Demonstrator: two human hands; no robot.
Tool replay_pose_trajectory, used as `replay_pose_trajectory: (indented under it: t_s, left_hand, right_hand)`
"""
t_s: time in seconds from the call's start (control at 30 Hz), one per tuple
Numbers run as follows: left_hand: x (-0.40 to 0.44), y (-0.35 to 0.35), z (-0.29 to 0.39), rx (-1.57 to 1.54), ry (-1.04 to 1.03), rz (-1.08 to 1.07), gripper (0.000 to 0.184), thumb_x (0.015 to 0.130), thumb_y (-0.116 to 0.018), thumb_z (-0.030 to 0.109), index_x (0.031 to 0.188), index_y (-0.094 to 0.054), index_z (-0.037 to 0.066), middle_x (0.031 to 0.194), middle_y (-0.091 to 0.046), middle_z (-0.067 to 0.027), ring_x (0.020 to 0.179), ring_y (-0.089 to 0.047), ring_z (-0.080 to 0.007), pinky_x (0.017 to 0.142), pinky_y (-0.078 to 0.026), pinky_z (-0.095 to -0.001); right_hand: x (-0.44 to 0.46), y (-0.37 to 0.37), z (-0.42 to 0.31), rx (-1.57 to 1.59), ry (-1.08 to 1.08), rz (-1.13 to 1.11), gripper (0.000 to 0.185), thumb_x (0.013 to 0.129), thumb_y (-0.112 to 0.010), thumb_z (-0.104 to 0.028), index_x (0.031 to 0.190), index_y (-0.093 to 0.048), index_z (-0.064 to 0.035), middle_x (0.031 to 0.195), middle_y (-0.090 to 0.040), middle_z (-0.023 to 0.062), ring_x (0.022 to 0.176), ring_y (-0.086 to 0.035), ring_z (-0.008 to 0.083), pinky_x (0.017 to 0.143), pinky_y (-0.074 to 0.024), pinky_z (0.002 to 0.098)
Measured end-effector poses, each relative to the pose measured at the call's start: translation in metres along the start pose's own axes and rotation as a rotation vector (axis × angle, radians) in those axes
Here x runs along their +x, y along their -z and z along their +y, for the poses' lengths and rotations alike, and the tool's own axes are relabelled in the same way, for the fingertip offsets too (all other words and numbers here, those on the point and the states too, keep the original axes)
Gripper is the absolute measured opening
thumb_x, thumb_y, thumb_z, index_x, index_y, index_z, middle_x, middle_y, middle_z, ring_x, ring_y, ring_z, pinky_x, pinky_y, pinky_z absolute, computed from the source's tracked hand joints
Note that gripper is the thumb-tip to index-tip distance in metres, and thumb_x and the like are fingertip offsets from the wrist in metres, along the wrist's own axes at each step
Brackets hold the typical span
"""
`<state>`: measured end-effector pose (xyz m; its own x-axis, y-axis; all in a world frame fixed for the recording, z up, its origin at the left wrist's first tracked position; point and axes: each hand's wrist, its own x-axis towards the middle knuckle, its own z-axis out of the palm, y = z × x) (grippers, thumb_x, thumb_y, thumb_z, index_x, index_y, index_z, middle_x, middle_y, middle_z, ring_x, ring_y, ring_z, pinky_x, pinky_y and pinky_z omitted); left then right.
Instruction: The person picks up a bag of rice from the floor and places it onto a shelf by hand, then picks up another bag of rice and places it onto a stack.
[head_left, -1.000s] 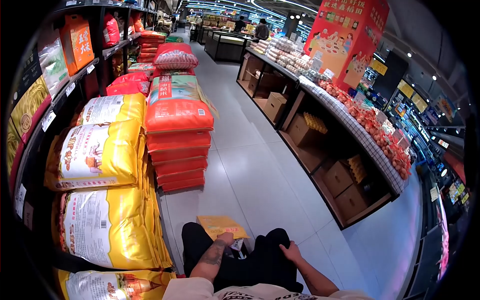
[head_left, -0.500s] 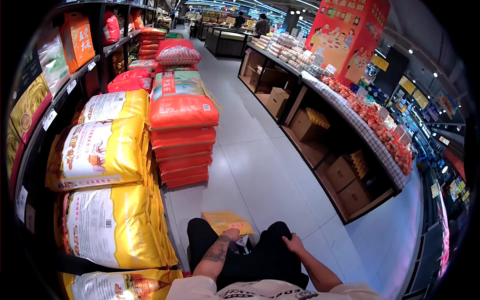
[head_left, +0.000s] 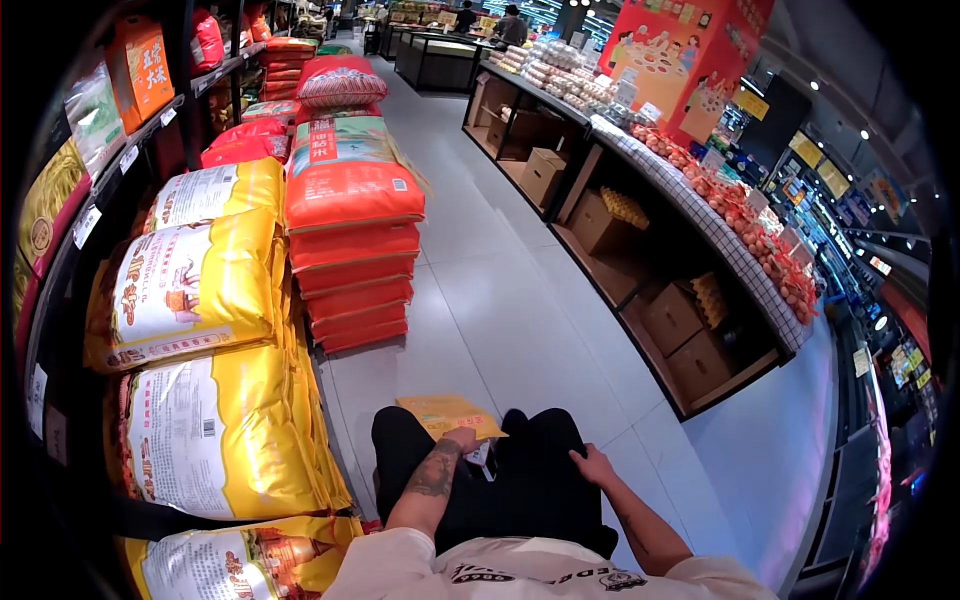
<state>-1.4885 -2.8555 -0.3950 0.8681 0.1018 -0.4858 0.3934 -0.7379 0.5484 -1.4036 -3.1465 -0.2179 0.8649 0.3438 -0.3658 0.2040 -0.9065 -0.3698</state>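
Note:
My left hand [head_left: 462, 438] is closed at the near edge of a yellow-orange package [head_left: 445, 412] that lies between my knees, low above the floor. Beneath that hand shows a small black-and-white object [head_left: 484, 458], too partly hidden to name. My right hand [head_left: 594, 466] rests on the outer side of my right thigh, its fingers partly apart, with nothing visible in it. My legs in black trousers [head_left: 540, 480] are bent.
Stacked yellow sacks [head_left: 240, 430] stand close on the left, with red sacks [head_left: 355, 200] beyond them. Dark shelving [head_left: 120, 175] runs behind. To the right is a display counter [head_left: 690, 180] with eggs, red-netted goods and cardboard boxes [head_left: 680, 320]. Two people stand far down the aisle.
The view has tilted and shifted slightly, so the sacks and counter appear higher. My left hand stays at the package, and my right hand remains on the thigh.

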Motion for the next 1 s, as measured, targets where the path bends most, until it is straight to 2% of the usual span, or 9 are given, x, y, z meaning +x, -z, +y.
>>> replay_pose_trajectory:
  t_s: [0.27, 0.37, 0.47, 0.57, 0.63, 0.73, 0.87, 0.97, 1.0]
  left_hand:
    - [0.018, -0.009, -0.012, 0.007, 0.007, -0.029, 0.040, 0.075, -0.054, 0.028, 0.106, -0.060, 0.003, 0.106, -0.059, -0.0193, 0.100, -0.057, -0.0323, 0.083, -0.045, -0.0387]
    - [0.006, -0.011, -0.010, 0.039, -0.032, -0.014, 0.041, 0.074, -0.055, 0.028, 0.107, -0.059, 0.003, 0.107, -0.058, -0.0194, 0.099, -0.057, -0.0325, 0.083, -0.045, -0.0390]
    - [-0.005, -0.015, -0.006, 0.026, 0.007, -0.029, 0.042, 0.074, -0.055, 0.028, 0.107, -0.058, 0.003, 0.108, -0.058, -0.0199, 0.099, -0.057, -0.0327, 0.083, -0.045, -0.0392]
    - [-0.016, -0.009, -0.001, 0.028, 0.014, -0.027, 0.043, 0.074, -0.055, 0.028, 0.111, -0.055, 0.005, 0.110, -0.057, -0.0193, 0.103, -0.055, -0.0315, 0.086, -0.044, -0.0395]
    - [-0.004, -0.019, -0.010, -0.003, 0.014, -0.052, 0.051, 0.075, -0.054, 0.028, 0.119, -0.046, 0.005, 0.115, -0.054, -0.0198, 0.107, -0.052, -0.0310, 0.089, -0.042, -0.0400]
    - [-0.008, -0.017, -0.002, -0.069, 0.088, 0.109, 0.049, 0.076, -0.053, 0.028, 0.118, -0.043, 0.004, 0.107, -0.057, -0.0213, 0.102, -0.055, -0.0318, 0.087, -0.042, -0.0409]
    - [-0.032, 0.026, 0.019, -0.009, 0.185, 0.377, 0.038, 0.079, -0.050, 0.028, 0.106, -0.044, 0.001, 0.087, -0.062, -0.0213, 0.086, -0.060, -0.0353, 0.078, -0.044, -0.0449]
    - [-0.042, 0.054, -0.001, 0.017, 0.166, 0.521, 0.030, 0.080, -0.047, 0.025, 0.096, -0.044, 0.001, 0.074, -0.062, -0.0209, 0.072, -0.061, -0.0371, 0.070, -0.044, -0.0476]
    - [-0.051, 0.051, -0.003, 0.062, 0.096, 0.518, 0.029, 0.080, -0.046, 0.024, 0.096, -0.045, 0.001, 0.074, -0.062, -0.0207, 0.071, -0.061, -0.0367, 0.068, -0.044, -0.0475]
  right_hand:
    - [-0.015, -0.018, 0.050, -0.127, 0.160, -0.230, 0.054, 0.080, -0.044, -0.042, 0.107, -0.052, 0.0043, 0.101, -0.056, 0.0279, 0.097, -0.053, 0.0407, 0.085, -0.0418, 0.0426]
    - [-0.034, -0.016, 0.056, -0.145, 0.158, -0.283, 0.053, 0.082, -0.042, -0.042, 0.103, -0.053, 0.0049, 0.101, -0.057, 0.0274, 0.096, -0.054, 0.0400, 0.085, -0.0415, 0.0417]
    - [-0.040, -0.014, 0.043, -0.174, 0.154, -0.204, 0.047, 0.079, -0.047, -0.037, 0.099, -0.054, 0.0042, 0.094, -0.058, 0.0250, 0.089, -0.055, 0.0401, 0.080, -0.0423, 0.0461]
    - [-0.034, -0.006, 0.002, -0.469, 0.245, 0.093, 0.038, 0.074, -0.054, -0.030, 0.098, -0.055, 0.0000, 0.091, -0.056, 0.0188, 0.085, -0.055, 0.0356, 0.075, -0.0426, 0.0461]
    - [-0.022, -0.002, -0.039, -0.347, 0.607, 0.368, 0.036, 0.069, -0.059, -0.023, 0.099, -0.056, -0.0041, 0.091, -0.053, 0.0139, 0.085, -0.053, 0.0308, 0.072, -0.0423, 0.0433]
    - [0.015, -0.031, -0.095, -0.143, 0.750, 0.226, 0.038, 0.069, -0.062, -0.021, 0.103, -0.055, -0.0039, 0.096, -0.054, 0.0146, 0.090, -0.052, 0.0312, 0.077, -0.0434, 0.0394]
    - [0.065, -0.107, -0.120, -0.332, 0.708, -0.086, 0.055, 0.068, -0.063, -0.023, 0.117, -0.046, -0.0059, 0.107, -0.053, 0.0148, 0.100, -0.051, 0.0306, 0.082, -0.0432, 0.0405]
    - [0.079, -0.134, -0.136, -0.318, 0.792, -0.093, 0.068, 0.066, -0.063, -0.022, 0.127, -0.036, -0.0058, 0.121, -0.046, 0.0155, 0.108, -0.047, 0.0324, 0.089, -0.0413, 0.0406]
    - [0.080, -0.139, -0.141, -0.318, 0.884, 0.009, 0.061, 0.065, -0.063, -0.022, 0.120, -0.044, -0.0051, 0.116, -0.051, 0.0152, 0.106, -0.050, 0.0311, 0.087, -0.0433, 0.0396]
